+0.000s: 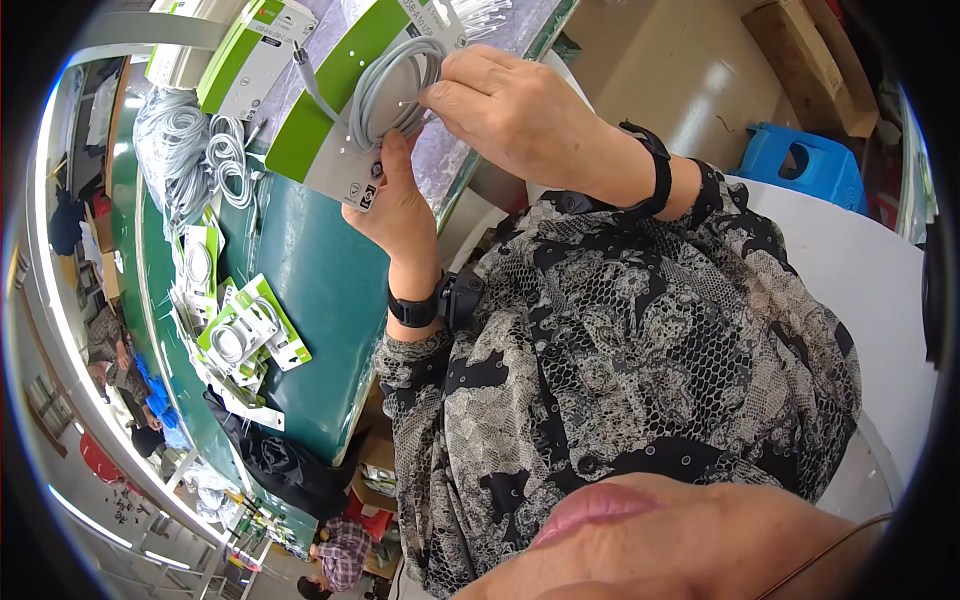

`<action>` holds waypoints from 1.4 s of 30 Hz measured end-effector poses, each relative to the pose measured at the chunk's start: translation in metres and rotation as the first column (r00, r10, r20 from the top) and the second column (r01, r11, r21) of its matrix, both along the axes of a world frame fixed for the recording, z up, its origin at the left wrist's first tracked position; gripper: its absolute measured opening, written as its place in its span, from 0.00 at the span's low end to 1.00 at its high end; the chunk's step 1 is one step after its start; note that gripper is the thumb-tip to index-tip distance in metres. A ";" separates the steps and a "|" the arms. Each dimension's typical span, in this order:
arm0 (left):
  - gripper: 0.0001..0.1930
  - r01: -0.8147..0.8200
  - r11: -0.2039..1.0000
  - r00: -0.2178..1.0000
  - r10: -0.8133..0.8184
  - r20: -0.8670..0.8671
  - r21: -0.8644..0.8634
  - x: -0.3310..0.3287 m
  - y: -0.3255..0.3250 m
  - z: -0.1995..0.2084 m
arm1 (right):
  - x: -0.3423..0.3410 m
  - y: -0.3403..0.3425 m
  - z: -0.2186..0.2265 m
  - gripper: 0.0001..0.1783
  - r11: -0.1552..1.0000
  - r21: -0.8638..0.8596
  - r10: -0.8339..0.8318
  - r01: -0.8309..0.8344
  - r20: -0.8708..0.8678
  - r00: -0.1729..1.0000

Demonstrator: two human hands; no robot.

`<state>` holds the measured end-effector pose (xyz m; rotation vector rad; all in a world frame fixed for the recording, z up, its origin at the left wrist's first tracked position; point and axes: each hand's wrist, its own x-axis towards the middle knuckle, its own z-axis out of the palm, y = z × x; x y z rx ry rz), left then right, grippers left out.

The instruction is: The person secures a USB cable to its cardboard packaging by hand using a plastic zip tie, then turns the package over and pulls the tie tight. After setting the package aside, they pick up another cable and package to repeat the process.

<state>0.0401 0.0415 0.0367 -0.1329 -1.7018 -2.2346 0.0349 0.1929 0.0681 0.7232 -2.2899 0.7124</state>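
My left hand (pixel 393 200) holds the lower edge of a green-and-white packaging card (pixel 312 150), its thumb lying on the front. A coiled light-grey charging cable (pixel 366 92) rests against the card, and a loose end with a metal plug (pixel 303 65) sticks out on the left. Over the coil's right side, the fingers of my right hand (pixel 500 105) are pinched together. A thin white tie (pixel 406 103) shows its tip at those fingertips; the rest of it is hidden.
On the green table (pixel 310 260) lie a bag of coiled cables (pixel 172 150), several carded cables (pixel 240 335) and a black cloth bag (pixel 275 465). Stacked cards (pixel 250 60) and thin white strips (pixel 480 15) are at the far side. A blue stool (pixel 805 165) stands right.
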 end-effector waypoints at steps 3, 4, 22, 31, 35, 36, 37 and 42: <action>0.12 -0.006 1.000 1.000 0.006 0.001 0.010 0.000 -0.002 -0.002 | -0.001 -0.002 -0.003 0.13 1.000 -0.006 0.011 -0.011 0.004 1.000; 0.12 0.003 1.000 1.000 -0.003 0.013 0.019 0.000 -0.002 -0.001 | 0.000 -0.001 -0.002 0.13 1.000 -0.002 0.003 -0.003 0.005 1.000; 0.14 0.069 0.982 0.996 -0.080 0.051 0.178 -0.002 -0.003 -0.001 | 0.001 0.000 0.000 0.11 1.000 -0.022 0.010 -0.010 -0.003 1.000; 0.14 0.068 0.987 0.996 -0.075 0.046 0.144 -0.002 -0.002 -0.001 | 0.001 0.000 -0.001 0.11 1.000 -0.016 0.002 -0.002 0.002 1.000; 0.14 0.067 0.990 0.997 -0.072 0.035 0.126 -0.001 -0.002 -0.002 | 0.000 -0.001 -0.001 0.11 1.000 -0.012 0.006 -0.006 0.007 1.000; 0.13 0.062 0.992 0.997 -0.066 0.030 0.106 0.000 -0.001 -0.001 | 0.000 -0.001 -0.001 0.11 1.000 -0.014 0.006 -0.006 0.014 1.000; 0.13 0.057 0.995 0.998 -0.060 0.025 0.086 0.002 0.000 0.000 | 0.001 -0.001 -0.001 0.10 1.000 -0.015 0.006 -0.006 0.022 1.000; 0.13 0.052 0.992 0.997 -0.058 0.045 0.111 0.001 0.000 0.000 | 0.000 0.000 -0.002 0.09 0.999 -0.029 0.044 -0.043 0.064 0.997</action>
